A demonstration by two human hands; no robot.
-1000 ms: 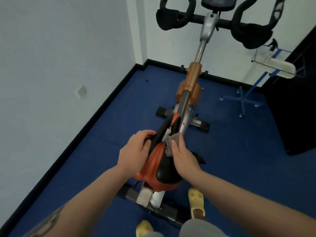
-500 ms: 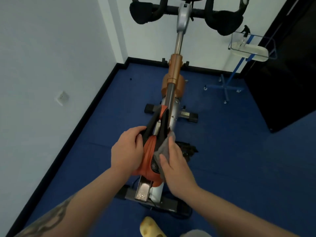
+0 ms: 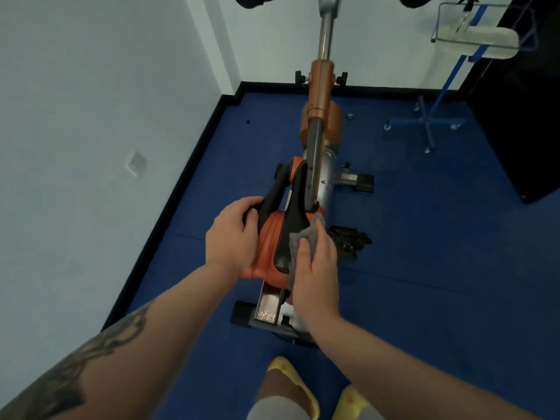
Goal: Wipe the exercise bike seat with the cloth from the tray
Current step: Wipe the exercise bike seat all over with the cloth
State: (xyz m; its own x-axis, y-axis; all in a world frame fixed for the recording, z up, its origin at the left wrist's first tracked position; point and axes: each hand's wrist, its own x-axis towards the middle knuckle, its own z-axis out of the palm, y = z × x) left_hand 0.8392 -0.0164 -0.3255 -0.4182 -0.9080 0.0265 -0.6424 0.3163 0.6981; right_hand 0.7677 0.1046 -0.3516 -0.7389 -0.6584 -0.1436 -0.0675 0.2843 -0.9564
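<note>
Mid-wipe: the right hand (image 3: pixel 316 268) presses the grey cloth (image 3: pixel 303 237) onto the seat (image 3: pixel 272 231)'s right flank, while the left hand (image 3: pixel 231 234) clasps its left edge. Next, probably sweep toward the far nose.

No words, numbers, logos or signs can be read anywhere in view.
</note>
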